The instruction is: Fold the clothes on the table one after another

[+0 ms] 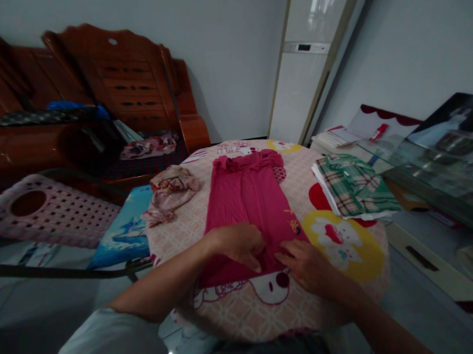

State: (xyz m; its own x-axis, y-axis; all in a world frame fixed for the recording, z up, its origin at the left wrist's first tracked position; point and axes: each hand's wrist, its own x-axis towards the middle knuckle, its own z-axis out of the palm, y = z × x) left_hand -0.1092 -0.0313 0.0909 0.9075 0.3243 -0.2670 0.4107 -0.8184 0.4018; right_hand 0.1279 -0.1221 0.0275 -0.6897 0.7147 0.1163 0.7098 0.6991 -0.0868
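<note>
A pink-red garment (237,198) with a gathered top edge lies folded into a long panel on the round table. Small yellow embroidery marks its right side. My left hand (240,245) rests on the lower middle of the garment, palm down, thumb apart from the bent fingers. Close to the garment's lower right part, my right hand (304,263) touches the cloth with its fingers spread. Small creases run through the fabric between both hands. Neither hand visibly lifts any of the cloth.
A crumpled pale pink cloth (172,193) lies on the table's left. At the right sits a folded green plaid shirt (353,184) on white cloth. A patterned tablecloth (263,315) covers the table. A pink woven chair (51,208) stands left, a glass shelf (426,172) right.
</note>
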